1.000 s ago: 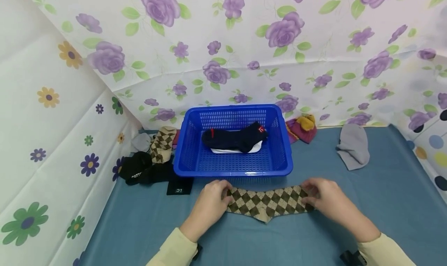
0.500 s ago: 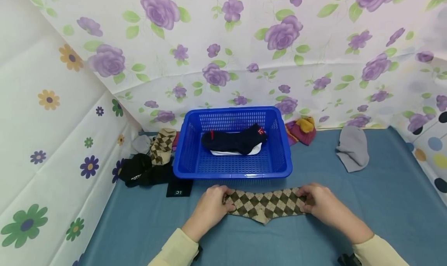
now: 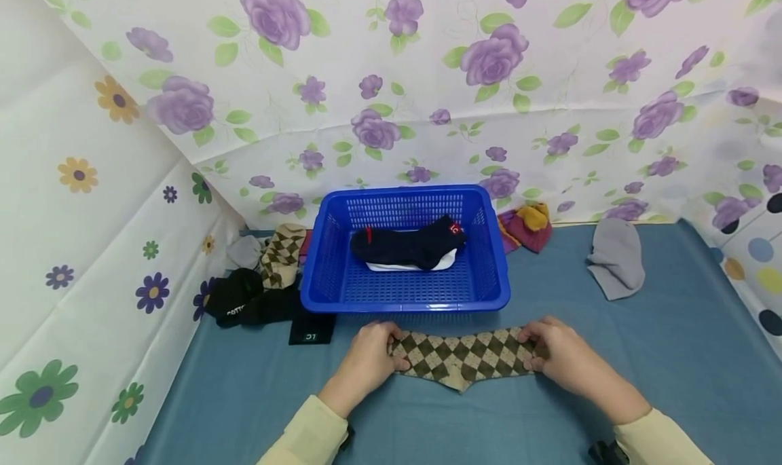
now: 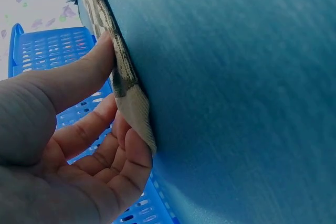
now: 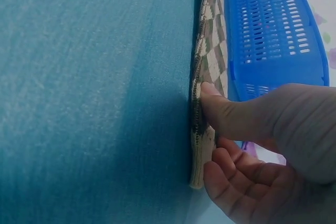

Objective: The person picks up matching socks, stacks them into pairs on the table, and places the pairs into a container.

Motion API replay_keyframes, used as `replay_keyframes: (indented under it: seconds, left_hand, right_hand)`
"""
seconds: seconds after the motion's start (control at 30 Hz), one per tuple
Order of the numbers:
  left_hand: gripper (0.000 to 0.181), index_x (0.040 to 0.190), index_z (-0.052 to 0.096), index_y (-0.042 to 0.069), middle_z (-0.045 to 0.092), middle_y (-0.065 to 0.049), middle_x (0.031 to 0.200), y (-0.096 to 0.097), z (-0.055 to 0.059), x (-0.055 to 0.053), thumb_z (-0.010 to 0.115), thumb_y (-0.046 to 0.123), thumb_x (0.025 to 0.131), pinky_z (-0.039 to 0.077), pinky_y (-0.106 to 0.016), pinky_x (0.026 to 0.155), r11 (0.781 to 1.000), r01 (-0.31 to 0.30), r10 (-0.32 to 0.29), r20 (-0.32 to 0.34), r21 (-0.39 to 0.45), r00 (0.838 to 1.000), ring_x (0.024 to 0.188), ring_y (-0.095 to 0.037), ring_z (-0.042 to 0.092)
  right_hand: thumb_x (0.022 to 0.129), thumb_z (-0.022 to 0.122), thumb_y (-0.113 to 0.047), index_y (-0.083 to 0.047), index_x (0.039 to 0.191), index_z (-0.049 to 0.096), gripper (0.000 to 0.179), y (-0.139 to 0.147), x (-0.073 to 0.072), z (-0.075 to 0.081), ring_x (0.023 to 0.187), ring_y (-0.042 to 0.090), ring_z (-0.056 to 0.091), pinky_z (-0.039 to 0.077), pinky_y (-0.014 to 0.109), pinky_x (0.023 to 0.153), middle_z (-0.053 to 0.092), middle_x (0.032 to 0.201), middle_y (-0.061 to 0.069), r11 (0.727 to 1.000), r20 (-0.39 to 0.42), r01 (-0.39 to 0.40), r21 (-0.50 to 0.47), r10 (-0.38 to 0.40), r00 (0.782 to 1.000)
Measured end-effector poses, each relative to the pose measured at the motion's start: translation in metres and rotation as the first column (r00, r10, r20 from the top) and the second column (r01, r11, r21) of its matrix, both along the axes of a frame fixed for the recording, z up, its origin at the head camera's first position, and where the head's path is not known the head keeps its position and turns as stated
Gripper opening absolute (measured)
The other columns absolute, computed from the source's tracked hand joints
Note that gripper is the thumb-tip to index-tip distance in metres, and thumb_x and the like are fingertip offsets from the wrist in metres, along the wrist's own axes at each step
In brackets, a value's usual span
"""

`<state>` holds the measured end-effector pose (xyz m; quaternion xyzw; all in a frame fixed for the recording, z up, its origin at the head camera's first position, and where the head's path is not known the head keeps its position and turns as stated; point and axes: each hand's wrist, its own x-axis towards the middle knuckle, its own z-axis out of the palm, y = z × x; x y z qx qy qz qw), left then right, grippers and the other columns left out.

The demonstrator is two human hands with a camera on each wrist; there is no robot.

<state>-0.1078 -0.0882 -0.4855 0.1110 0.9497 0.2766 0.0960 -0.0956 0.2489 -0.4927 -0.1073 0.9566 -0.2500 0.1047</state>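
A beige and dark-brown argyle sock [image 3: 464, 356] is stretched out sideways just in front of the blue basket [image 3: 403, 307], its heel pointing toward me. My left hand [image 3: 366, 360] pinches its left end between thumb and fingers. At the other end my right hand [image 3: 562, 356] holds the sock the same way. The left wrist view shows the thumb [image 4: 94, 66] laid along the edge of the fabric, close over the blue cloth. In the basket lies a dark navy sock [image 3: 403, 246] with a red label, on top of a white sock [image 3: 391, 267].
To the basket's left lie a second argyle sock [image 3: 282, 258], black socks [image 3: 235, 295], a grey sock [image 3: 244, 251] and a black piece marked LC [image 3: 311, 329]. On the right are a maroon and yellow bundle [image 3: 530, 227] and a grey sock [image 3: 617, 258]. Floral sheeting [image 3: 427, 146] stands behind.
Both hands have shifted slightly left with the argyle sock, the right hand a little more than the left. Both keep their hold on its ends.
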Motion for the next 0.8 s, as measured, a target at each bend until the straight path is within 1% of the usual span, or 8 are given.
replay_keyframes:
  seconds: [0.17, 0.27, 0.37, 0.5, 0.57, 0.63, 0.7, 0.8]
  left_hand:
    - [0.038, 0.096, 0.066, 0.011, 0.058, -0.001, 0.084, -0.002, 0.001, 0.001, 0.085, 0.025, 0.066, 0.042, -0.029, 0.064, 1.000, -0.009, 0.009, 0.008, 0.002, 1.000, 0.073, -0.013, 0.049]
    - [0.039, 0.097, 0.066, 0.011, 0.058, -0.002, 0.084, -0.002, 0.001, 0.002, 0.085, 0.024, 0.066, 0.042, -0.029, 0.063, 1.000, -0.009, 0.009, 0.007, -0.003, 1.000, 0.073, -0.013, 0.049]
    - [0.039, 0.100, 0.066, 0.010, 0.059, -0.004, 0.087, 0.000, 0.002, 0.004, 0.083, 0.025, 0.068, 0.044, -0.030, 0.064, 1.000, 0.006, -0.006, -0.004, -0.018, 1.000, 0.076, -0.014, 0.052]
    - [0.037, 0.104, 0.066, 0.012, 0.063, -0.005, 0.096, 0.002, 0.005, 0.008, 0.081, 0.025, 0.072, 0.049, -0.034, 0.072, 0.998, 0.037, -0.038, -0.030, -0.053, 0.999, 0.086, -0.017, 0.058]
    - [0.036, 0.106, 0.067, 0.013, 0.065, -0.003, 0.098, 0.003, 0.008, 0.010, 0.079, 0.026, 0.074, 0.050, -0.034, 0.073, 0.997, 0.048, -0.050, -0.036, -0.063, 0.998, 0.089, -0.017, 0.060]
    - [0.035, 0.108, 0.067, 0.014, 0.066, -0.002, 0.099, 0.002, 0.013, 0.012, 0.077, 0.028, 0.077, 0.050, -0.032, 0.072, 0.997, 0.054, -0.055, -0.030, -0.057, 0.998, 0.089, -0.016, 0.061]
    - [0.034, 0.109, 0.067, 0.016, 0.067, 0.000, 0.097, 0.000, 0.019, 0.014, 0.074, 0.030, 0.080, 0.048, -0.029, 0.068, 0.997, 0.061, -0.062, -0.020, -0.041, 0.998, 0.083, -0.013, 0.060]
    - [0.029, 0.107, 0.067, 0.017, 0.067, 0.004, 0.092, -0.003, 0.032, 0.017, 0.071, 0.032, 0.083, 0.046, -0.024, 0.063, 0.997, 0.080, -0.079, -0.016, 0.007, 0.997, 0.075, -0.007, 0.057]
  right_hand:
    - [0.072, 0.080, -0.013, -0.019, 0.097, 0.063, 0.031, -0.003, 0.002, 0.000, 0.072, 0.010, 0.047, 0.042, 0.027, 0.061, 0.053, 0.088, 0.000, 1.000, -0.018, -0.020, 0.013, 0.020, 1.000]
    - [0.073, 0.079, -0.013, -0.019, 0.098, 0.063, 0.030, -0.003, 0.003, 0.000, 0.074, 0.010, 0.049, 0.043, 0.027, 0.062, 0.054, 0.091, 0.000, 1.000, -0.011, -0.018, 0.000, 0.018, 1.000]
    - [0.073, 0.080, -0.016, -0.020, 0.098, 0.063, 0.030, -0.001, 0.004, 0.000, 0.077, 0.010, 0.051, 0.045, 0.027, 0.064, 0.054, 0.094, -0.001, 1.000, 0.018, -0.009, -0.019, 0.009, 1.000]
    - [0.075, 0.078, -0.020, -0.020, 0.100, 0.065, 0.029, 0.002, 0.004, 0.003, 0.078, 0.009, 0.053, 0.046, 0.027, 0.064, 0.057, 0.095, -0.001, 0.999, 0.047, -0.021, -0.037, 0.022, 0.999]
    - [0.077, 0.076, -0.022, -0.020, 0.101, 0.066, 0.026, 0.001, 0.003, 0.006, 0.080, 0.010, 0.056, 0.047, 0.028, 0.066, 0.060, 0.096, -0.002, 0.999, 0.041, -0.028, -0.038, 0.030, 0.999]
    - [0.079, 0.074, -0.024, -0.020, 0.101, 0.066, 0.024, 0.000, 0.002, 0.011, 0.081, 0.009, 0.058, 0.048, 0.029, 0.067, 0.063, 0.095, -0.003, 0.999, 0.026, -0.029, -0.036, 0.030, 0.999]
    - [0.081, 0.073, -0.027, -0.022, 0.100, 0.067, 0.021, -0.001, 0.002, 0.016, 0.083, 0.010, 0.060, 0.049, 0.030, 0.068, 0.065, 0.095, -0.004, 0.999, 0.005, -0.021, -0.032, 0.022, 1.000]
    - [0.082, 0.072, -0.026, -0.022, 0.099, 0.067, 0.019, -0.001, 0.004, 0.023, 0.085, 0.013, 0.061, 0.051, 0.033, 0.069, 0.065, 0.096, -0.003, 1.000, -0.052, -0.006, -0.014, 0.005, 0.999]
